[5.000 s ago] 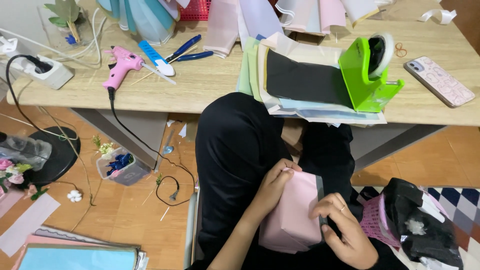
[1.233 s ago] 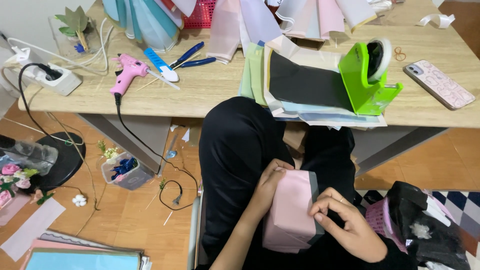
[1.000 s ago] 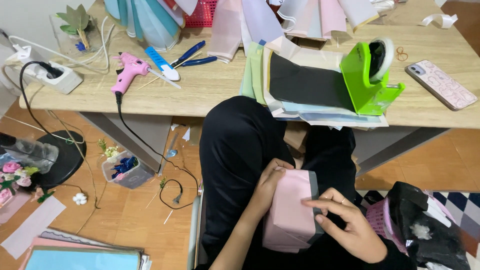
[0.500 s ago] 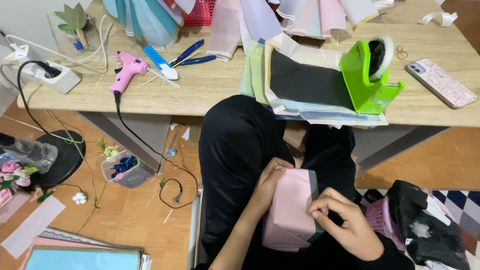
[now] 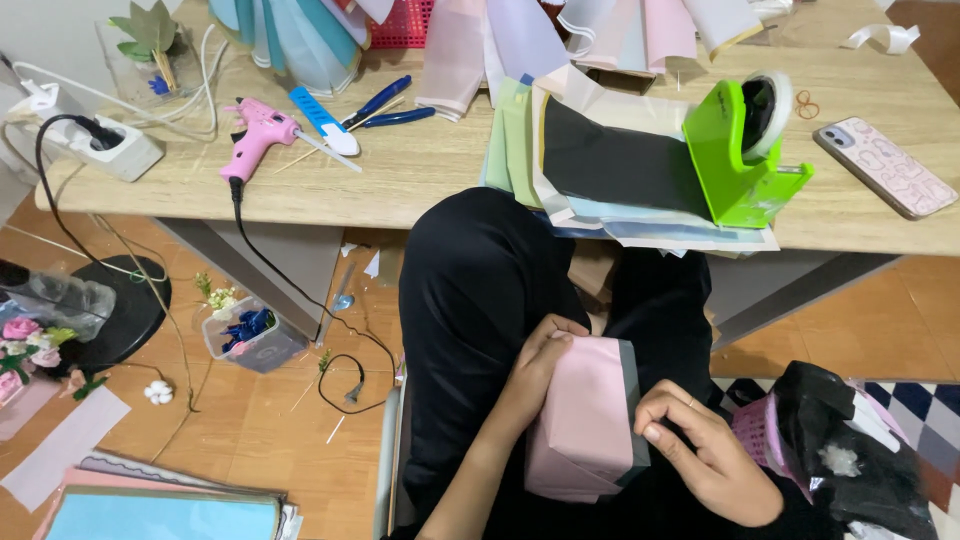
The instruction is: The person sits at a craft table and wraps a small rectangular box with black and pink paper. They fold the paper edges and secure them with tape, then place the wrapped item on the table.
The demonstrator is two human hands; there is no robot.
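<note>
Both hands are gripping a pink paper-wrapped box w/ a grey edge on the lap, below the wooden worktop's near edge: left hand pinching the top corner, right hand pressing the side fold. Prob. mid-wrap; next needs a crease held flat. Room is tight btwn knees and a black bag.

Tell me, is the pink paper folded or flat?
Folded. The pink paper is wrapped into a boxy shape, creased at the bottom, held between both hands.
</note>
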